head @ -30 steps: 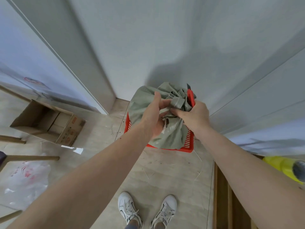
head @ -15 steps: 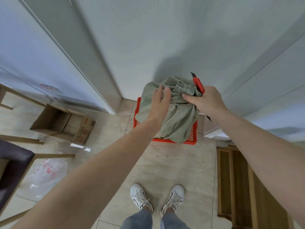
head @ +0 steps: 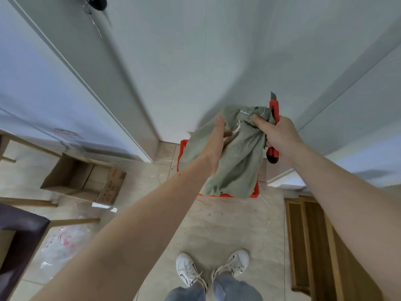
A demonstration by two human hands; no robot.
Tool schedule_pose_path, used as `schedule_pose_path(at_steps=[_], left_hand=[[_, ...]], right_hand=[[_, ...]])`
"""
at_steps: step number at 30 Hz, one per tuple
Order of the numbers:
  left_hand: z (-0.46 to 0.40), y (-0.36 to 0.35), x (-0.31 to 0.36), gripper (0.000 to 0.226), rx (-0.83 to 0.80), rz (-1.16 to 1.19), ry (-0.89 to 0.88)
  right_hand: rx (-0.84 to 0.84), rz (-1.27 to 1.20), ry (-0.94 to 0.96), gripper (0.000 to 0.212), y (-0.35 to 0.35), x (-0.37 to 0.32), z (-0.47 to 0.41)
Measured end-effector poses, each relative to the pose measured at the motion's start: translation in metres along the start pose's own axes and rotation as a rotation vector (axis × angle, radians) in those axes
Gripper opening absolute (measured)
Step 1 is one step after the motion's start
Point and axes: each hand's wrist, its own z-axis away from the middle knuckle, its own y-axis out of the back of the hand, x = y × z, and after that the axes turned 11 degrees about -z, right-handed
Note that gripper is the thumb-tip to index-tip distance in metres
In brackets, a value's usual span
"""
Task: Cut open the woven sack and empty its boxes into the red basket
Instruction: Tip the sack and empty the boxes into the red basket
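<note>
A limp grey-green woven sack [head: 236,157] hangs over the red basket [head: 181,153], which stands on the floor against the wall and is mostly covered by it. My right hand [head: 280,135] grips the sack's bunched top together with a red utility knife [head: 274,111], blade end pointing up. My left hand [head: 217,144] holds the sack's left side, fingers nearly straight along the fabric and thumb tucked into a fold. A loose white string dangles between the hands. No boxes are visible; the sack hides the basket's inside.
An open cardboard box [head: 82,177] lies on the tiled floor at left. A dark chair [head: 17,231] and a clear plastic bag [head: 63,242] are nearer left. A wooden slatted frame [head: 314,246] lies at right. My shoes [head: 191,268] stand below the basket.
Both hands have raised the sack higher and to the right above the basket. My left hand went from a bunched grip to flatter fingers along the fabric.
</note>
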Motion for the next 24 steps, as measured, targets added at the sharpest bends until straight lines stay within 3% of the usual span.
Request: schedule_pose_path(at_steps=[3, 9, 11, 15, 20, 24], left_hand=[[-0.019, 0.002, -0.024, 0.047, 0.058, 0.018, 0.053], [-0.076, 0.020, -0.090, 0.053, 0.419, -0.286, 0.077], [-0.100, 0.028, -0.107, 0.058, 0.437, -0.265, 0.102], [-0.159, 0.043, -0.139, 0.064, 0.441, -0.338, 0.134], [-0.229, 0.047, -0.177, 0.071, 0.401, -0.381, 0.189], [-0.259, 0.047, -0.202, 0.076, 0.121, -0.330, 0.328]], right_hand=[[0.089, 0.010, -0.045, 0.018, 0.000, 0.021, -0.014], [0.152, 0.013, -0.149, 0.032, 0.022, 0.033, -0.067], [0.115, 0.084, -0.193, 0.023, 0.031, 0.032, -0.087], [0.030, 0.230, -0.250, 0.014, 0.046, 0.037, -0.126], [0.071, 0.597, -0.095, 0.025, 0.040, 0.075, -0.165], [0.080, 0.922, -0.018, 0.029, 0.014, 0.125, -0.183]])
